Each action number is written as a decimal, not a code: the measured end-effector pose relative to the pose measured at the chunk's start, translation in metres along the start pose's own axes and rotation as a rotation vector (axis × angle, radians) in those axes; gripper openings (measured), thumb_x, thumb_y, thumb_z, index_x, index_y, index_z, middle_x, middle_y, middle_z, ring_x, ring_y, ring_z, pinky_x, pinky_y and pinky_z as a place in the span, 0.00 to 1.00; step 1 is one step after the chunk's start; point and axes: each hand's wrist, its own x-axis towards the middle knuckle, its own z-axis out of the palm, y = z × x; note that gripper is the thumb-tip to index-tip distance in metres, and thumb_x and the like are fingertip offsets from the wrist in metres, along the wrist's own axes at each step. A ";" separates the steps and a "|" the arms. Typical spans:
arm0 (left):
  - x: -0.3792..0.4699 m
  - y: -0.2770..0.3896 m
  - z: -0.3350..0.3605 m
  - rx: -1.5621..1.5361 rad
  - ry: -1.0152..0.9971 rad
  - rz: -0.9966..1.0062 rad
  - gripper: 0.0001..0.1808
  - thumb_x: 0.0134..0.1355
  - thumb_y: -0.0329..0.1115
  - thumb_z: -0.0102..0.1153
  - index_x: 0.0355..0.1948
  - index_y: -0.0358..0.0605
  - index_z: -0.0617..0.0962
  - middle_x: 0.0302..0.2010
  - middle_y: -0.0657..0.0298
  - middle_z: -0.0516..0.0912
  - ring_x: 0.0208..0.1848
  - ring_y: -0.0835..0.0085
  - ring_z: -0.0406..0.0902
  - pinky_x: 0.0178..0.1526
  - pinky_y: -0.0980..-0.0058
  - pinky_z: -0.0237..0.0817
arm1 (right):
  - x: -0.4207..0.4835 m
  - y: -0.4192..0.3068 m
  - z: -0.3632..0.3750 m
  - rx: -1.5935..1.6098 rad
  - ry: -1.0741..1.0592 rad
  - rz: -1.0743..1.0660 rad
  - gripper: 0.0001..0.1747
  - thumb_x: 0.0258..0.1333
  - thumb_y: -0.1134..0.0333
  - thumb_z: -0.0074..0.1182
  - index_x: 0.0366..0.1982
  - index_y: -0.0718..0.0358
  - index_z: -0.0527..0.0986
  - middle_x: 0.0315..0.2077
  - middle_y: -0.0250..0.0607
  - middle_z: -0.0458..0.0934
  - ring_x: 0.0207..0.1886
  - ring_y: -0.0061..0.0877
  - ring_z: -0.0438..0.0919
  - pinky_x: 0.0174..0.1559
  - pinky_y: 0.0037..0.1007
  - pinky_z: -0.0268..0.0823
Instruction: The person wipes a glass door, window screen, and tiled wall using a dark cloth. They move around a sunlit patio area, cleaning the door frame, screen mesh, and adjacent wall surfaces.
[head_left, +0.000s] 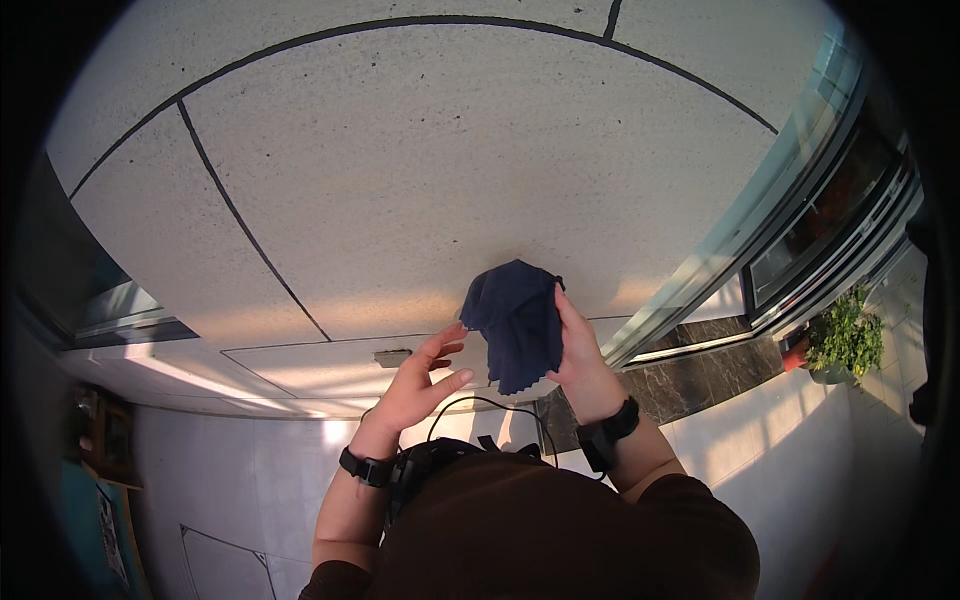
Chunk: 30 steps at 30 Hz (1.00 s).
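Note:
A dark blue cloth (514, 322) with a zigzag-cut edge hangs in front of me, partly folded over itself. My right hand (581, 360) grips it along its right edge, thumb towards the cloth. On the other side, my left hand (420, 382) has its fingers apart. Its index fingertip is at the cloth's left edge; whether it touches cannot be made out. Behind the cloth rises a pale, speckled panel wall (450, 187) with dark joint lines. Each wrist wears a black strap, and the right one carries a small black device (600, 446).
A glass door (697, 247) with a metal frame stands to the right, above a dark marble sill (660, 382). Beyond it is a potted plant (844, 337). A small metal plate (393, 358) sits low on the wall. A black cable (487, 398) loops near my waist.

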 end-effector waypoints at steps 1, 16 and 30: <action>0.009 -0.002 0.007 -0.064 -0.033 -0.104 0.23 0.65 0.34 0.59 0.60 0.40 0.71 0.53 0.59 0.80 0.56 0.72 0.75 0.59 0.70 0.65 | 0.004 0.008 0.005 -0.014 0.043 -0.004 0.29 0.72 0.49 0.34 0.61 0.64 0.65 0.57 0.44 0.73 0.60 0.34 0.72 0.63 0.39 0.63; 0.016 0.015 -0.011 -0.817 0.365 -0.246 0.23 0.68 0.50 0.52 0.45 0.36 0.79 0.44 0.56 0.83 0.46 0.68 0.80 0.50 0.70 0.72 | 0.000 0.053 0.000 0.589 0.044 0.082 0.44 0.64 0.32 0.31 0.63 0.63 0.65 0.61 0.47 0.68 0.63 0.37 0.69 0.65 0.40 0.58; -0.015 0.000 -0.072 -0.430 0.592 -0.088 0.08 0.66 0.32 0.56 0.32 0.39 0.80 0.33 0.63 0.84 0.32 0.78 0.79 0.38 0.78 0.70 | -0.011 0.046 -0.036 -0.452 0.521 -0.071 0.15 0.62 0.69 0.55 0.48 0.71 0.74 0.43 0.41 0.80 0.43 0.25 0.79 0.48 0.28 0.72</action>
